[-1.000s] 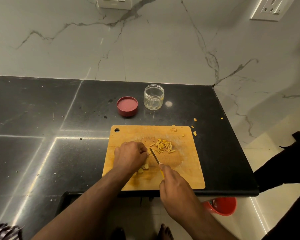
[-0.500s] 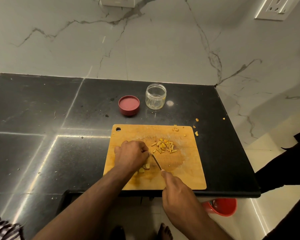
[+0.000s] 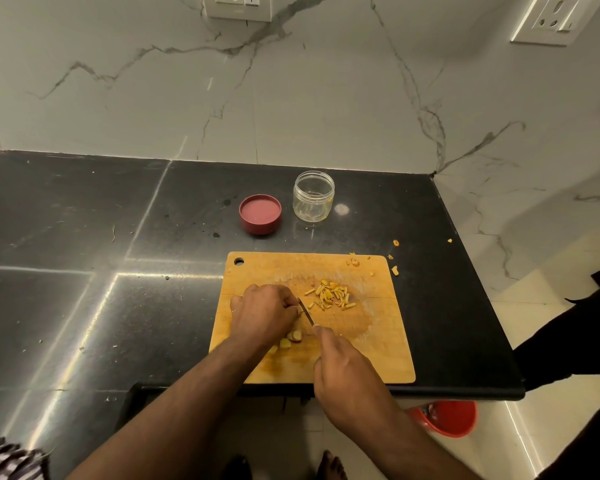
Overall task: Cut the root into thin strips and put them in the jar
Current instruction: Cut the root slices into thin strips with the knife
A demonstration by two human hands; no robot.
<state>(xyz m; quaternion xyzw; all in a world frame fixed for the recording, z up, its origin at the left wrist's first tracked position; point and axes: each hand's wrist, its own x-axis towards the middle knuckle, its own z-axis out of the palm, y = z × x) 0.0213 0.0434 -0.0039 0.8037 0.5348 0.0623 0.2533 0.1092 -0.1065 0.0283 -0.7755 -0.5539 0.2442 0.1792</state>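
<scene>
A wooden cutting board (image 3: 378,358) lies near the counter's front edge. My left hand (image 3: 262,313) presses down on a piece of root that it hides. My right hand (image 3: 347,375) grips a small knife (image 3: 306,311) whose blade rests just right of my left fingers. A pile of thin yellow strips (image 3: 331,294) lies on the board beyond the blade. Several root slices (image 3: 291,339) sit below my left hand. The clear jar (image 3: 313,196) stands open behind the board, its red lid (image 3: 260,213) upside down to its left.
Small yellow scraps (image 3: 395,270) lie on the black counter (image 3: 84,271) off the board's right corner. A red bucket (image 3: 447,419) stands on the floor under the counter's right end. A marble wall rises behind the jar. My bare feet show below.
The knife blade has shifted left, closer to my left fingers, and my right hand has followed. The strips, jar and lid have stayed put.
</scene>
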